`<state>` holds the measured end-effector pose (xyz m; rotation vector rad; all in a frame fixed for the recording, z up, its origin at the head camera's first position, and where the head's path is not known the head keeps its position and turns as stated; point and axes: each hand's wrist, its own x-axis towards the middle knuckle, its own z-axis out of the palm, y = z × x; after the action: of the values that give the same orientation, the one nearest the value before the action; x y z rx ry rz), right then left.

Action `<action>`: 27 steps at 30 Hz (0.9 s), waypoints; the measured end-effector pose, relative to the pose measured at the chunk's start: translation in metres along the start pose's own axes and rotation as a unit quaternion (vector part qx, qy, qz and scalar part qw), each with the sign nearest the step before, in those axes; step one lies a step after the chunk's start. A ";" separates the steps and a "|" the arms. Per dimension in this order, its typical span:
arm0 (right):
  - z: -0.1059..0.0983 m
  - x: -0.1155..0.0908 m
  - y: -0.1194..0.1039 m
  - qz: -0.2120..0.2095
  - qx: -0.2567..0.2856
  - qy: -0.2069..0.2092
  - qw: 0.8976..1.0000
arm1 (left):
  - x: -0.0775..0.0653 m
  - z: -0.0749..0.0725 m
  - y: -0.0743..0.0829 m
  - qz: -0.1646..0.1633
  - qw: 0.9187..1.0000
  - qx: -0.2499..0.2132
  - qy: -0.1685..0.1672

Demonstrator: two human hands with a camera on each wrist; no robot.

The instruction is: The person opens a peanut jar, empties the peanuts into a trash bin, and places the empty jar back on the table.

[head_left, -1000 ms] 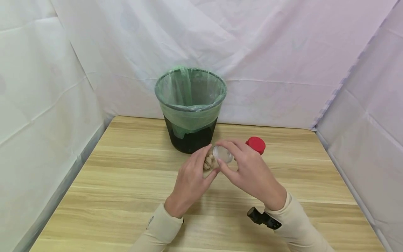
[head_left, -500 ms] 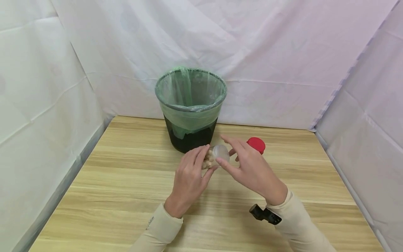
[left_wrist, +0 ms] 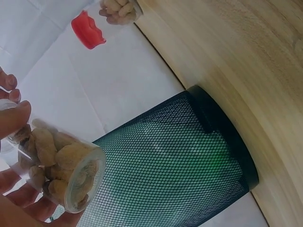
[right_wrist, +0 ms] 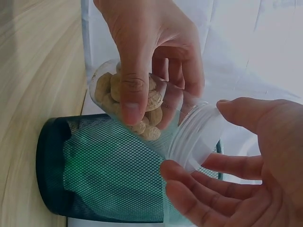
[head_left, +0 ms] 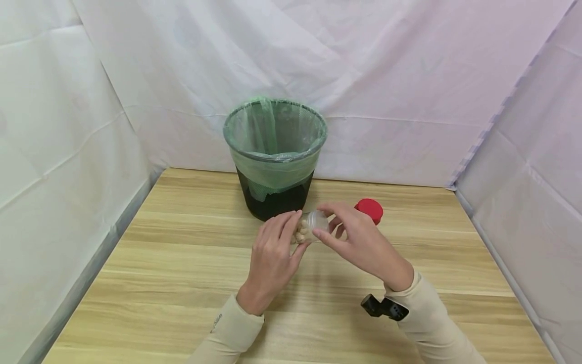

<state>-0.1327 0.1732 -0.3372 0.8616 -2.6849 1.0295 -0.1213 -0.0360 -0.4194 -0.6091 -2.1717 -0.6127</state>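
My left hand (head_left: 273, 250) grips a clear jar (head_left: 300, 230) of peanuts around its body, above the table. In the right wrist view the jar lies tilted, with the peanuts (right_wrist: 149, 106) gathered toward its base. A translucent lid (right_wrist: 196, 139) covers the mouth end, facing my right hand (head_left: 364, 242). Thumb and index finger of that hand pinch opposite sides of the lid's rim, while the other fingers spread behind it. The left wrist view shows the jar's base (left_wrist: 87, 179) turned toward the camera.
Behind the hands stands a black mesh bin (head_left: 277, 194) lined with a green bag (head_left: 273, 167). A second jar of peanuts (left_wrist: 118, 12) with a red lid (head_left: 369, 210) stands right of the bin, partly hidden by my right hand. White sheets (head_left: 386, 91) surround the wooden table (head_left: 182, 283).
The fingers of my right hand were on the lid, spread away from it half a second ago, and are back on its rim. The jar has shifted slightly left in my left hand.
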 end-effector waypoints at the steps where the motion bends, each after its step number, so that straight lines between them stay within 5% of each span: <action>1: 0.000 0.000 0.001 -0.001 -0.001 0.000 1.000 | 0.000 0.000 0.000 0.000 1.000 0.000 0.000; 15: -0.002 -0.004 0.012 -0.079 -0.025 -0.015 0.996 | 0.000 0.001 0.000 -0.004 1.000 -0.002 -0.017; 27: -0.003 -0.004 0.011 -0.013 -0.032 -0.028 0.999 | 0.000 0.001 0.002 0.001 1.000 -0.001 -0.021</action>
<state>-0.1357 0.1842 -0.3426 0.9236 -2.7295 0.9211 -0.1209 -0.0332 -0.4194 -0.6304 -2.2088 -0.6056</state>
